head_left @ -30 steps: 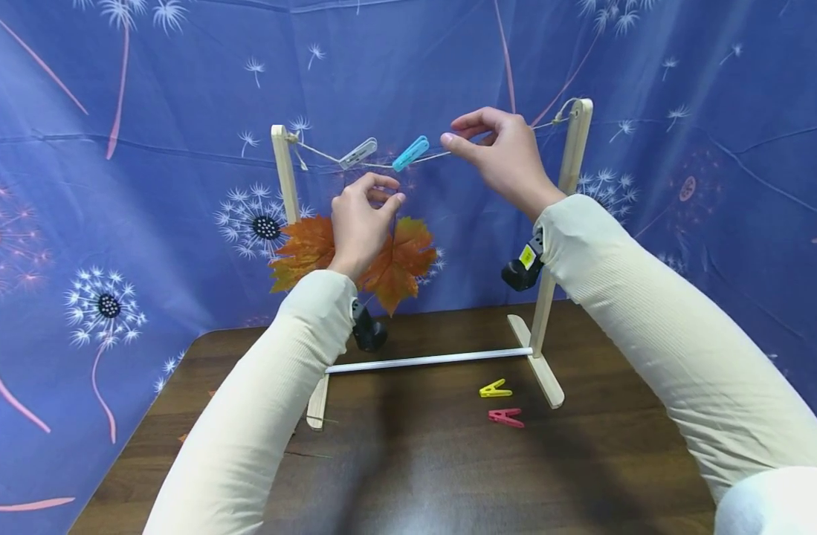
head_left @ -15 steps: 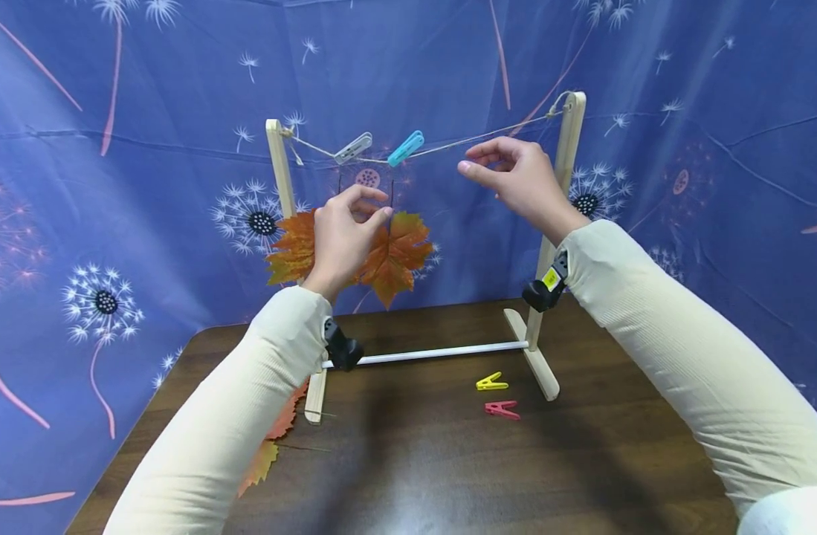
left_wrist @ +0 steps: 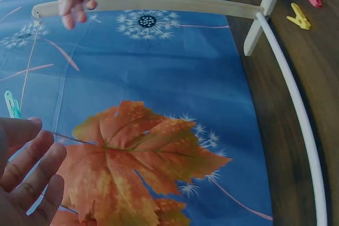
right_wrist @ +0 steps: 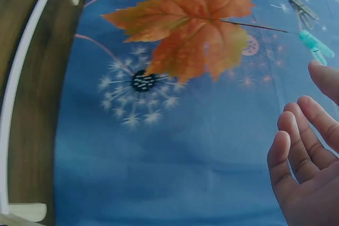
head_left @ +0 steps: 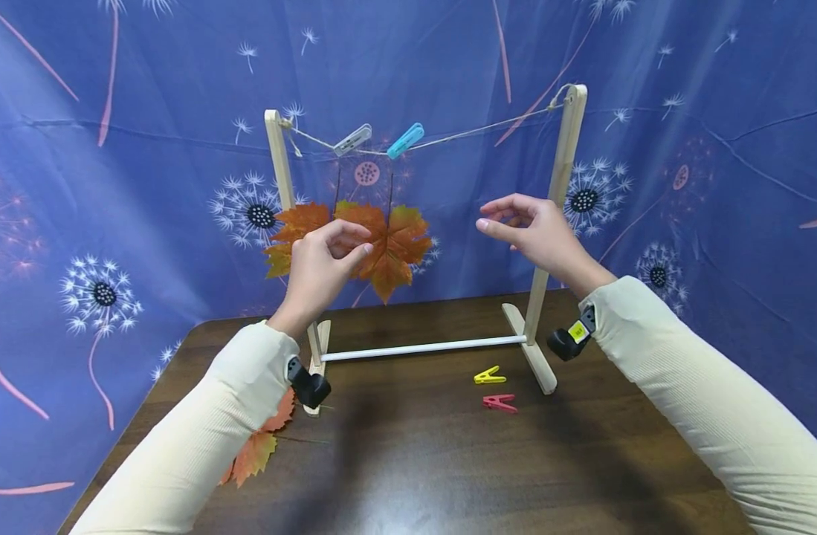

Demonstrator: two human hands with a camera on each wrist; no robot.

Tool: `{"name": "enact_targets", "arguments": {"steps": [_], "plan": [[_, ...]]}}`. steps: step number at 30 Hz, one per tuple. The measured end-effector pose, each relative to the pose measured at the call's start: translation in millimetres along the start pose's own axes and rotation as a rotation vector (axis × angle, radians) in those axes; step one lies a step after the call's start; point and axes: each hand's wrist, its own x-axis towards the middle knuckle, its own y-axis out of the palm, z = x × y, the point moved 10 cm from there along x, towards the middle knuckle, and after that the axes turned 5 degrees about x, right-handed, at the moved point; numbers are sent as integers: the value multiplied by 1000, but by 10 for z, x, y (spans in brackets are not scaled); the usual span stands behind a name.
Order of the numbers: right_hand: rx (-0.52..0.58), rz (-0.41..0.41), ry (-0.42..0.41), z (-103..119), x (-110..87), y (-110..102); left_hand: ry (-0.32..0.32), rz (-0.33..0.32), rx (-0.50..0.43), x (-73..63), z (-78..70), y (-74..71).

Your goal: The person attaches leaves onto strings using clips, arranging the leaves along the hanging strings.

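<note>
Two leaves hang on the line, both hands free

The fingers of the left hand (head_left: 324, 264) are slightly apart and hold nothing, in front of the left leaf (head_left: 297, 219). Those of the right hand (head_left: 535, 230), also apart and holding nothing, are near the right post (head_left: 563, 163). Above, a grey clip (head_left: 352, 140) and a blue clip (head_left: 405, 141) sit on the line (head_left: 475, 134); a stem runs up to each, from the left leaf and the right leaf (head_left: 391, 256). On the table (head_left: 435, 453), a yellow clip (head_left: 491, 375) and a red clip (head_left: 500, 403) lie near the right foot (head_left: 538, 368); loose leaves (head_left: 254, 455) lie toward the left edge. The step appears to be hanging leaves; another would call for pinching a stem and a clip. The left hand covers part of the left leaf, the left sleeve (head_left: 201, 416) part of the loose leaves; the table's front edge is cut off.
</note>
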Motion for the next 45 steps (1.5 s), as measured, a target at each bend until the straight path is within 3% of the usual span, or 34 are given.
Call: {"name": "enact_targets", "arguments": {"steps": [7, 17, 23, 29, 37, 45], "plan": [[5, 29, 26, -335, -214, 55, -13, 97, 44, -255, 196, 11], [-18, 69, 85, -813, -531, 153, -120, 261, 86, -725, 752, 44], [8, 69, 109, -1061, -691, 215, -179, 296, 56, -943, 1037, 25], [20, 82, 137, -1291, -878, 268, -199, 323, 80, -1137, 1251, 38], [7, 109, 145, -1532, -1086, 372, -253, 370, 76, -1481, 1544, 132], [43, 138, 174, -1705, -1234, 496, -258, 433, 46, -1699, 1704, 256]]}}
